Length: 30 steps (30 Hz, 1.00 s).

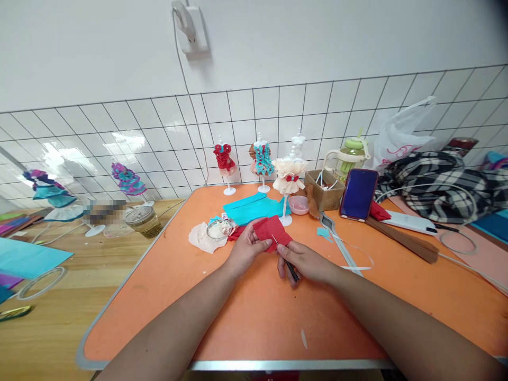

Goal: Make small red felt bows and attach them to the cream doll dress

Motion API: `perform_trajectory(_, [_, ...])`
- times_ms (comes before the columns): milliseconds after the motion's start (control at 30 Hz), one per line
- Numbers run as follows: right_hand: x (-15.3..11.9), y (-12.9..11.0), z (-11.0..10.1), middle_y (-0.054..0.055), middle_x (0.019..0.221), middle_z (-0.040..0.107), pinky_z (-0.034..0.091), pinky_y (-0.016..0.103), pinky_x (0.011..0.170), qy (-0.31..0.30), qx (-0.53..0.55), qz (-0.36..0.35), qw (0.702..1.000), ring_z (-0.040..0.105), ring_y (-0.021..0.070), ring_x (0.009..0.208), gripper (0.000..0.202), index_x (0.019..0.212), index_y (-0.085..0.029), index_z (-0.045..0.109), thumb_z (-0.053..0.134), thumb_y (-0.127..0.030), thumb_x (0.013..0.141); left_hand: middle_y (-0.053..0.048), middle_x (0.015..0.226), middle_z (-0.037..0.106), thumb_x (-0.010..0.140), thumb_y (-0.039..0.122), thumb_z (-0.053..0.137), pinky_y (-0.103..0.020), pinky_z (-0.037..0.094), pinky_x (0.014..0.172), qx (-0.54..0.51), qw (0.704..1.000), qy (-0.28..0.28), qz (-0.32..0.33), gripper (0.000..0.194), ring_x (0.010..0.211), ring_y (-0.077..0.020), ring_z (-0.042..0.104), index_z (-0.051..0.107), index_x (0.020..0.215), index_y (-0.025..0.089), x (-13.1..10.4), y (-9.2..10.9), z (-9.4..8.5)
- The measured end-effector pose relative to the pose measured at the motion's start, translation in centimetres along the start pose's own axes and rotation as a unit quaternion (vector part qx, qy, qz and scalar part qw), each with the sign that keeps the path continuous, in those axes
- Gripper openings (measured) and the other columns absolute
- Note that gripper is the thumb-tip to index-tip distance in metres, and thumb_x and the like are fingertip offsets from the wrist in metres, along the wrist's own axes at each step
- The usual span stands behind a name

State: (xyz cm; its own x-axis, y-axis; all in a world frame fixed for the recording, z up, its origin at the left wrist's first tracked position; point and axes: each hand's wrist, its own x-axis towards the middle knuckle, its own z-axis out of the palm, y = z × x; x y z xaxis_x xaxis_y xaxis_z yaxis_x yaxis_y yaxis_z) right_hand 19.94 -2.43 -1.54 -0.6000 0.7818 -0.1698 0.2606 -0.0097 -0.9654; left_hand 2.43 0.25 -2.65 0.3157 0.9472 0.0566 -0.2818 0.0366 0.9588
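My left hand [246, 246] pinches a piece of red paper [273, 233] between thumb and fingers, above the orange table [246, 317]. My right hand [304, 262] grasps a slim dark-handled tool [292, 271], its thin tip against the paper. Just beyond, I see blue paper [248, 210] lying flat, with a roll of clear tape [219, 228] on cream paper [198, 239] to the left. Behind stand three small dress forms [263, 161], the nearest in a cream skirt [289, 177] with a red bow.
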Motion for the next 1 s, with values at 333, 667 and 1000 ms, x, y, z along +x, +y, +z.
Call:
perform_trajectory(333, [-0.2, 0.1, 0.0, -0.001, 0.066, 0.064, 0.032, 0.02, 0.039, 0.009, 0.052, -0.005, 0.999, 0.054, 0.0086, 0.038, 0.044, 0.092, -0.018, 0.043, 0.033, -0.061, 0.088, -0.008, 0.101, 0.068, 0.066, 0.024, 0.077, -0.031, 0.05, 0.077, -0.01, 1.0, 0.017, 0.013, 0.066, 0.087, -0.0205, 0.066, 0.046, 0.124, 0.019, 0.0, 0.1, 0.0])
perform_trajectory(667, [0.1, 0.8, -0.1, -0.004, 0.063, 0.062, 0.032, 0.019, 0.038, -0.007, 0.072, -0.03, 0.997, 0.053, 0.0083, 0.037, 0.039, 0.091, -0.021, 0.037, 0.033, -0.059, 0.089, -0.006, 0.099, 0.068, 0.067, 0.023, 0.076, -0.027, 0.049, 0.074, -0.011, 0.999, 0.024, 0.021, 0.065, 0.085, -0.0173, 0.065, 0.046, 0.125, 0.02, -0.1, 0.4, -0.1])
perform_trajectory(1000, [0.1, 0.7, -0.3, -0.003, 0.065, 0.063, 0.03, 0.018, 0.038, -0.018, 0.058, -0.028, 0.998, 0.052, 0.0074, 0.037, 0.038, 0.091, -0.02, 0.039, 0.033, -0.058, 0.09, -0.008, 0.104, 0.067, 0.065, 0.022, 0.077, -0.03, 0.049, 0.078, -0.033, 0.999, 0.025, 0.029, 0.067, 0.09, -0.0192, 0.065, 0.047, 0.125, 0.019, 0.3, 0.2, -0.5])
